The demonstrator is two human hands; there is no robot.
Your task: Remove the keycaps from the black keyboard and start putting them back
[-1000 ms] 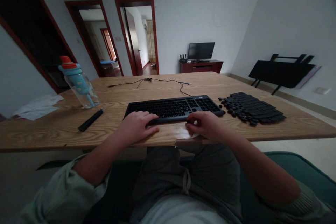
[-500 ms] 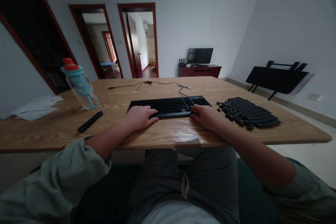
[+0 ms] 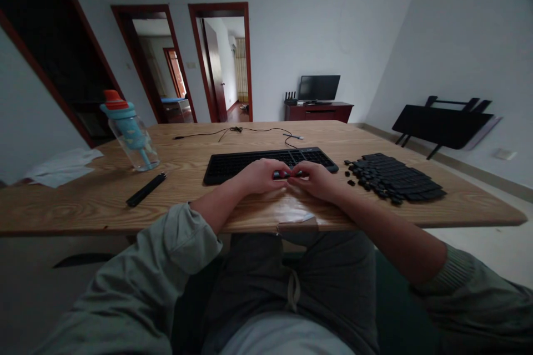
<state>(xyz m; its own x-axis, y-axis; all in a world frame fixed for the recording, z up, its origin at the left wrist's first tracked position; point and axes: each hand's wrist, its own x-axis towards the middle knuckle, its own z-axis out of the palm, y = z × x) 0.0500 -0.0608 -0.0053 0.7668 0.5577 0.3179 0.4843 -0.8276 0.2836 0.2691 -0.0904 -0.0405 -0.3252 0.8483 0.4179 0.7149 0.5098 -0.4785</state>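
Note:
A black keyboard (image 3: 222, 168) lies on the wooden table in front of me. Above its front edge, right of its middle, my left hand (image 3: 264, 176) and my right hand (image 3: 316, 178) meet with fingertips close together. Both hands have thumb and fingers drawn into a pinch. Whatever lies between the fingertips is too small and covered to make out. To the right of the keyboard are loose small black pieces (image 3: 366, 180) that look like keycaps, beside neat rows of flat black pieces (image 3: 402, 177).
On the left stand a clear bottle with a red cap (image 3: 135, 136) and a black stick-like tool (image 3: 145, 189). White tissue (image 3: 62, 167) lies farther left. A thin black cable (image 3: 262, 131) runs behind the keyboard. Tape (image 3: 297, 227) covers part of the table's front edge.
My left hand has moved right from the keyboard's left part and now meets my right hand, which has shifted slightly left. The keyboard's right front part shows more.

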